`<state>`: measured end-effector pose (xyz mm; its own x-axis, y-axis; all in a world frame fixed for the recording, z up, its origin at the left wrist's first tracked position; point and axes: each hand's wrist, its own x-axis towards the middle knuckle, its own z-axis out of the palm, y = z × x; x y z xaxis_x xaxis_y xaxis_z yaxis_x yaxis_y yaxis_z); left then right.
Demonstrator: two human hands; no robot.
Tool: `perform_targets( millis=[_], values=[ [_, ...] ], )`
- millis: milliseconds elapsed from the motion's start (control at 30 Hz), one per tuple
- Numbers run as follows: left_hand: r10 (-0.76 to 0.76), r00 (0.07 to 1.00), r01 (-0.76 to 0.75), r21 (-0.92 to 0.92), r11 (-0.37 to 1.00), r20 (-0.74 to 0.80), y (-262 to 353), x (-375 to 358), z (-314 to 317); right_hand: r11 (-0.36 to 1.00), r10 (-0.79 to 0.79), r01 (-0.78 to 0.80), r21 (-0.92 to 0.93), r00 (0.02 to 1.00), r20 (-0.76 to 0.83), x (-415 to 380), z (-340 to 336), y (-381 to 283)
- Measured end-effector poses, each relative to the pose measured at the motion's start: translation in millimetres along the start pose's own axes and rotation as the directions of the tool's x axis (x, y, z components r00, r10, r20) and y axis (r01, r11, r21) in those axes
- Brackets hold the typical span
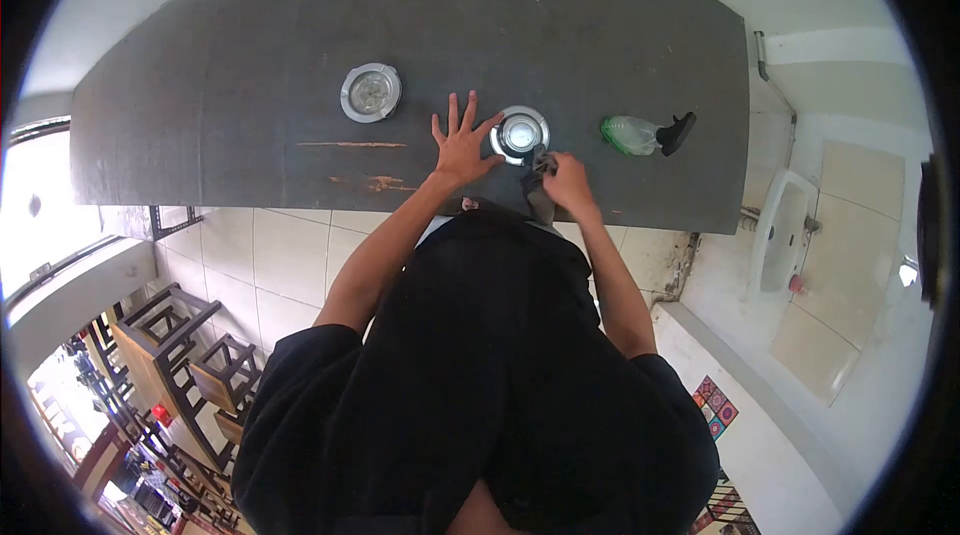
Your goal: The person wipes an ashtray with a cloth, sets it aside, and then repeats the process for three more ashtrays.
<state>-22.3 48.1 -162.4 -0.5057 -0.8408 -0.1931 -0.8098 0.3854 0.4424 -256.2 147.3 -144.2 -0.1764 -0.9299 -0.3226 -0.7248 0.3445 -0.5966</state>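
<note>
A round, shiny metal dish (520, 134), perhaps an ashtray, lies near the front edge of the dark table. My left hand (463, 149) is spread on its left side, with thumb and forefinger at the rim. At the lower right of the dish, my right hand (568, 185) is closed on a dark grey cloth (540, 197). The cloth's upper end meets the rim, and its lower part hangs toward my body. Farther left sits a second metal dish (371, 93) with a clear, glassy-looking middle.
A spray bottle (634, 135) with green at its base and a black head lies on the dark table (270, 55) to the right. A white sink (785, 235) is on the right wall. Wooden stools (222, 375) stand behind me on the left.
</note>
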Motion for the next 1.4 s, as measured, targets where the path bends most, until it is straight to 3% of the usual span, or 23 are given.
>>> perform_targets(
  millis=[67,100,167,200,267,300,367,533,600,767,900,1033,1100,1133,1167,1233,1367,1400],
  values=[
    [0.005,1.000,-0.005,-0.039,0.999,-0.008,-3,2,6,0.985,0.148,-0.150,0.090,0.989,0.019,15,-22,-1],
    [-0.003,0.999,0.000,-0.071,0.997,-0.035,-5,3,10,0.985,0.147,-0.148,0.091,0.989,0.018,23,-27,-5],
    [-0.016,0.998,0.010,-0.104,0.995,-0.060,-7,1,12,0.996,0.046,-0.027,0.087,0.971,-0.233,38,-32,-13],
    [-0.019,0.999,0.014,-0.108,0.994,-0.049,-7,1,10,0.996,0.044,-0.024,0.087,0.972,-0.233,45,-32,-18],
    [-0.023,0.999,0.019,-0.109,0.994,-0.041,-7,1,8,0.982,-0.158,0.178,0.060,0.956,-0.246,58,-29,-30],
    [-0.020,0.998,0.013,-0.115,0.993,-0.054,-7,1,9,0.981,-0.162,0.182,0.061,0.956,-0.246,68,-24,-32],
    [-0.022,0.998,0.014,-0.123,0.992,-0.065,-8,0,10,0.980,-0.195,0.197,0.013,0.976,-0.095,82,-3,-29],
    [-0.042,0.995,0.029,-0.151,0.988,-0.085,-9,0,11,0.935,-0.318,0.310,-0.171,0.948,-0.024,85,4,-47],
    [-0.047,0.995,0.034,-0.152,0.988,-0.083,-9,0,11,0.873,-0.431,0.432,-0.227,0.900,0.058,85,3,-54],
    [-0.059,0.986,0.017,-0.261,0.965,-0.154,-11,2,15,0.812,-0.447,0.459,-0.360,0.886,0.120,75,23,-78],
    [-0.072,0.988,0.051,-0.158,0.986,-0.134,-11,3,19,0.779,-0.514,0.521,-0.349,0.849,0.119,53,34,-73],
    [-0.045,0.993,0.031,-0.123,0.992,-0.110,-10,1,16,0.848,-0.485,0.503,-0.167,0.864,0.137,44,27,-62],
    [-0.039,0.997,0.033,-0.094,0.995,-0.073,-6,-1,10,0.869,-0.486,0.454,0.195,0.857,0.174,51,15,-50],
    [-0.034,0.999,0.032,-0.068,0.997,-0.034,-7,-1,9,0.899,-0.406,0.370,0.235,0.904,0.131,48,0,-55],
    [-0.039,0.999,0.037,-0.066,0.997,-0.037,-8,-3,7,0.896,-0.412,0.375,0.237,0.901,0.133,50,-9,-52],
    [0.033,0.996,-0.039,-0.068,0.997,-0.080,-11,-6,9,0.947,-0.289,0.303,0.103,0.948,-0.129,55,-21,-44],
    [0.083,0.992,-0.084,-0.011,0.996,-0.100,-12,-7,11,0.966,-0.251,0.260,0.010,0.944,-0.214,61,-23,-39],
    [0.083,0.993,-0.083,0.004,0.997,-0.081,-11,-8,10,0.938,-0.341,0.329,-0.105,0.929,-0.140,61,-18,-36]
  ],
)
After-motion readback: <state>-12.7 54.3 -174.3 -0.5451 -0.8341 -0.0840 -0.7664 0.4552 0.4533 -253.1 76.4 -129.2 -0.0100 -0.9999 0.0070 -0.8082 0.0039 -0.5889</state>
